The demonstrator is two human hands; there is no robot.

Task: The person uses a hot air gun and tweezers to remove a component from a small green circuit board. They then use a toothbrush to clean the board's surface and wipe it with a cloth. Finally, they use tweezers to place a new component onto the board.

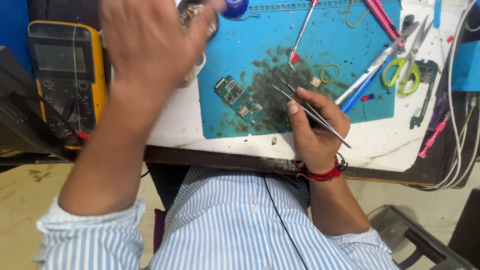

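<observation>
Here, low in the frame, my striped shirt fills the bottom edge, and just above it my right hand (312,127) rests at the near rim of the surface (175,125), a red thread at the wrist. Its fingers are pressed together around a pair of thin steel tweezers (310,114), pinched mid-shaft like a pen so the tips point up-left, probably for fine control over small parts. Those tips hover over the dark-stained middle of the blue work mat (280,45), close to the small green circuit board (239,100) lying flat, left of my hand.

My left hand (150,35) is raised at the upper left of the frame, blurred, fingers loosely spread and holding nothing I can make out; it reaches toward a blue-capped container (235,7) at the top edge.

Further out, a yellow multimeter (67,75) sits at the far left. Toward the upper right lie green-handled scissors (402,72), a yellow rubber band (330,73) and other slim tools, with white cables (457,100) hanging down the right side.
</observation>
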